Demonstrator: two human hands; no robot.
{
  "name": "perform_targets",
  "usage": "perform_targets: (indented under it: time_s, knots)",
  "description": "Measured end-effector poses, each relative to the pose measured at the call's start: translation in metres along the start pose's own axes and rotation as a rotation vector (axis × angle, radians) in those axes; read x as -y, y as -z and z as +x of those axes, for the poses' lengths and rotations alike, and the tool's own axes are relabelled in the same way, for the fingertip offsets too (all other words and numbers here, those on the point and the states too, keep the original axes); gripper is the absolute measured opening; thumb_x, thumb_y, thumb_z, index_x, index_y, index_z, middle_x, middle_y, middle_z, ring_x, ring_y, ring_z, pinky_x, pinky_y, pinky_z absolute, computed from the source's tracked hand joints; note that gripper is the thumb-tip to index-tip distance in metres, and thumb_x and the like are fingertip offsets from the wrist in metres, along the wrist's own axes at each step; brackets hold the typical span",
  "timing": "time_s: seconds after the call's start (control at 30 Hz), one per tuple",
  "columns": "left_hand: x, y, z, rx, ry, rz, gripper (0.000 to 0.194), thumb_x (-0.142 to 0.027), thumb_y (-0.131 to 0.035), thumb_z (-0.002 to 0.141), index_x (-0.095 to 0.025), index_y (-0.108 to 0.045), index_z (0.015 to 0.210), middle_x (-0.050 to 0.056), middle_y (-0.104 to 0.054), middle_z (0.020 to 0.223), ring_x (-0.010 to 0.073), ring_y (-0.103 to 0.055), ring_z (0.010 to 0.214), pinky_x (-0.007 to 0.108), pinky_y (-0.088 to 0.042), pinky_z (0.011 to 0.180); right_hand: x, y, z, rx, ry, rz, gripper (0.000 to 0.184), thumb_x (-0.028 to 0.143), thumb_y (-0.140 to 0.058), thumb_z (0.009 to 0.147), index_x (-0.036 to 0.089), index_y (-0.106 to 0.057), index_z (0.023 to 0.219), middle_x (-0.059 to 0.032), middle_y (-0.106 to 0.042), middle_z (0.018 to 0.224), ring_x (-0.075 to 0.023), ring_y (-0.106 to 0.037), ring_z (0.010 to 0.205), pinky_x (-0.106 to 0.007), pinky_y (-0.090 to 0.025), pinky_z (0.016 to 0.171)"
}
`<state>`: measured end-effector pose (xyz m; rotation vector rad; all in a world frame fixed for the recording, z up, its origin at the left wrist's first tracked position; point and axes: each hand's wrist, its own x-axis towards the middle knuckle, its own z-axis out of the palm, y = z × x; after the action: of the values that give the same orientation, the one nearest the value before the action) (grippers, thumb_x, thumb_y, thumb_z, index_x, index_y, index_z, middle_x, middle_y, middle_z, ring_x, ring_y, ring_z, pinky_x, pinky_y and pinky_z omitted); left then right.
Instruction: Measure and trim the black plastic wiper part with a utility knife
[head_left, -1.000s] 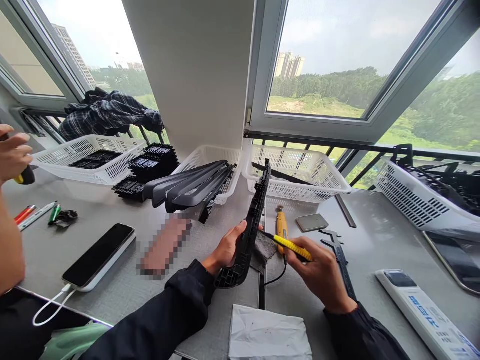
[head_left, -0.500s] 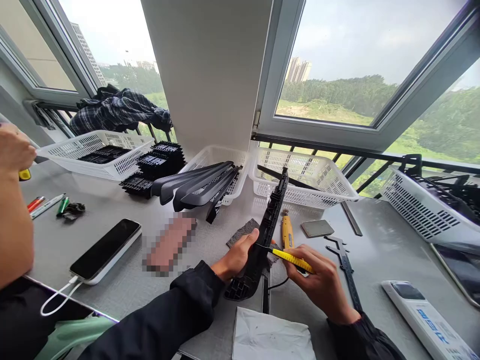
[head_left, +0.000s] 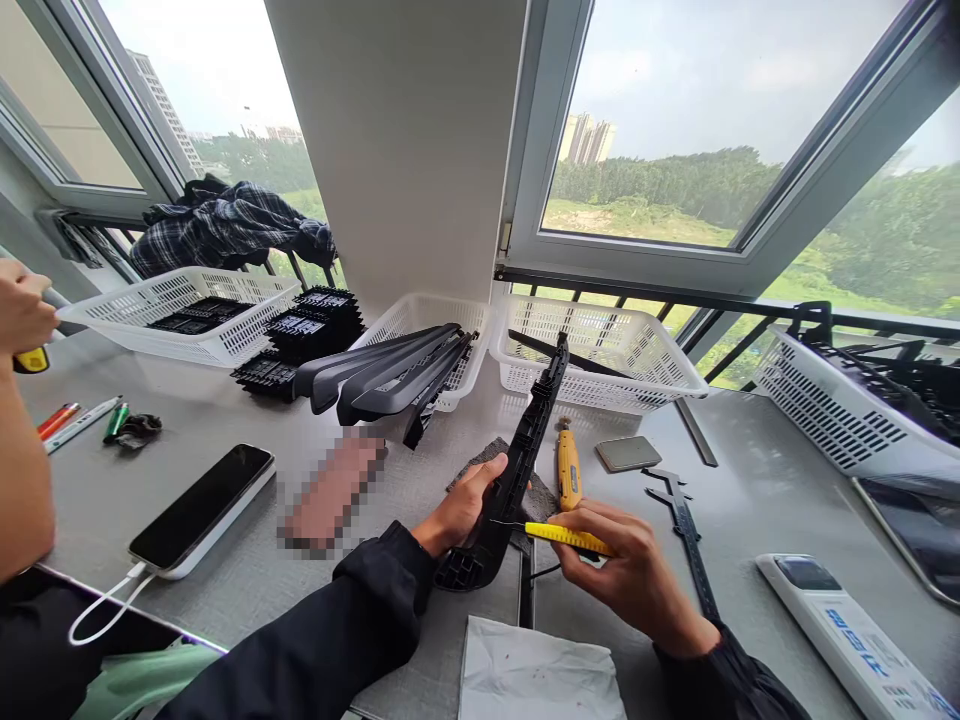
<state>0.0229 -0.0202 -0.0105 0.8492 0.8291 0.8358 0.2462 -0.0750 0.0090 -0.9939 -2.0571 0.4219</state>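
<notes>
My left hand (head_left: 463, 507) is closed around the lower part of a long black plastic trim piece (head_left: 531, 440), which is tilted with its ribbed inner side showing. In my right hand (head_left: 634, 570) is a yellow-handled deburring tool (head_left: 555, 534). Its thin metal tip lies at the trim piece, just below my left fingers; whether it touches cannot be told. Behind the piece lies a dark grey cloth (head_left: 484, 457), partly hidden. A yellow rotary tool (head_left: 569, 472) rests right of the piece, and a white paper sheet (head_left: 536, 670) lies nearer to me.
White baskets (head_left: 600, 392) stand along the window, one bearing several dark trim pieces (head_left: 397, 375). Calipers (head_left: 686, 530), a grey block (head_left: 628, 454) and a white power strip (head_left: 847, 620) lie rightward. Leftward are a phone (head_left: 206, 505) and another person's arm (head_left: 22, 450).
The deburring tool's tip has moved down along the trim piece, toward its near end. The view has shifted slightly; both hands keep their holds.
</notes>
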Motion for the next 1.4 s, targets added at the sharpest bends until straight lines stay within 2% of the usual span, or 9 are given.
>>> perform_targets:
  time_s: [0.17, 0.3, 0.47, 0.7, 0.87, 1.03, 1.2, 1.3, 1.4]
  knots:
    - [-0.001, -0.002, 0.003, -0.025, -0.002, -0.029, 0.084, -0.096, -0.064, 0.074, -0.014, -0.079, 0.085, 0.001, -0.060, 0.063, 0.0119, -0.045, 0.052, 0.024, -0.032, 0.048, 0.001, -0.002, 0.001, -0.113, -0.027, 0.003, 0.011, 0.015, -0.067, 0.099, 0.024, -0.074, 0.099, 0.0013, -0.073, 0.083, -0.0151, -0.067, 0.072, -0.025, -0.052, 0.070]
    - [-0.001, -0.006, 0.001, -0.094, -0.114, 0.060, 0.084, -0.096, -0.060, 0.078, -0.014, -0.079, 0.080, 0.006, -0.065, 0.069, 0.0146, -0.049, 0.059, 0.025, -0.036, 0.054, 0.001, -0.003, 0.001, -0.152, -0.034, 0.008, 0.010, 0.015, -0.069, 0.099, 0.024, -0.074, 0.101, 0.0018, -0.073, 0.086, -0.0145, -0.067, 0.073, -0.024, -0.053, 0.072]
    - [0.001, -0.007, -0.001, -0.076, -0.115, 0.087, 0.085, -0.096, -0.055, 0.082, -0.014, -0.077, 0.079, 0.006, -0.067, 0.070, 0.0159, -0.052, 0.061, 0.028, -0.038, 0.058, 0.003, -0.006, 0.001, -0.166, -0.045, -0.004, 0.008, 0.019, -0.068, 0.101, 0.024, -0.074, 0.102, 0.0017, -0.072, 0.085, -0.0149, -0.067, 0.071, -0.023, -0.052, 0.070]
    - [0.008, -0.004, 0.002, -0.119, -0.086, 0.039, 0.079, -0.096, -0.066, 0.073, -0.017, -0.065, 0.072, 0.000, -0.057, 0.063, 0.0130, -0.048, 0.057, 0.027, -0.037, 0.056, -0.008, 0.002, 0.001, -0.314, -0.173, -0.175, 0.012, 0.029, -0.068, 0.103, 0.023, -0.076, 0.097, -0.0001, -0.076, 0.084, -0.0158, -0.068, 0.067, -0.024, -0.051, 0.065]
    - [0.007, -0.005, 0.003, -0.121, -0.076, -0.008, 0.085, -0.098, -0.067, 0.069, -0.014, -0.072, 0.075, 0.003, -0.064, 0.066, 0.0131, -0.051, 0.057, 0.026, -0.037, 0.055, -0.002, 0.004, 0.001, -0.176, -0.059, -0.051, 0.007, 0.023, -0.070, 0.100, 0.023, -0.076, 0.098, -0.0004, -0.074, 0.083, -0.0162, -0.068, 0.069, -0.024, -0.054, 0.068]
    - [0.006, -0.004, 0.005, -0.088, -0.118, 0.038, 0.086, -0.098, -0.063, 0.074, -0.013, -0.077, 0.076, 0.007, -0.070, 0.070, 0.0155, -0.058, 0.061, 0.025, -0.043, 0.056, 0.000, -0.006, 0.002, -0.155, -0.077, -0.050, 0.010, 0.023, -0.066, 0.102, 0.024, -0.075, 0.099, -0.0016, -0.074, 0.085, -0.0183, -0.070, 0.072, -0.027, -0.055, 0.070]
    - [0.008, -0.001, 0.007, -0.019, -0.037, 0.034, 0.089, -0.098, -0.057, 0.078, -0.013, -0.078, 0.094, 0.000, -0.060, 0.061, 0.0099, -0.042, 0.044, 0.023, -0.027, 0.042, -0.009, -0.009, 0.001, -0.159, -0.150, -0.106, 0.015, 0.032, -0.063, 0.107, 0.024, -0.076, 0.103, -0.0042, -0.077, 0.094, -0.0217, -0.073, 0.083, -0.030, -0.056, 0.077]
    - [0.003, -0.002, 0.003, 0.027, -0.006, 0.010, 0.076, -0.085, -0.061, 0.086, -0.012, -0.076, 0.102, 0.000, -0.060, 0.062, 0.0111, -0.046, 0.045, 0.024, -0.029, 0.044, -0.015, -0.007, -0.001, -0.168, -0.185, -0.135, 0.023, 0.040, -0.061, 0.110, 0.024, -0.077, 0.114, -0.0060, -0.078, 0.107, -0.0241, -0.075, 0.095, -0.032, -0.056, 0.084]
    - [-0.006, -0.004, -0.005, 0.168, 0.018, 0.047, 0.056, -0.064, -0.062, 0.092, -0.012, -0.071, 0.109, 0.006, -0.070, 0.067, 0.0158, -0.056, 0.050, 0.026, -0.037, 0.048, -0.021, -0.005, -0.002, -0.222, -0.242, -0.177, 0.031, 0.048, -0.058, 0.111, 0.024, -0.076, 0.121, -0.0072, -0.079, 0.116, -0.0256, -0.076, 0.101, -0.034, -0.057, 0.087]
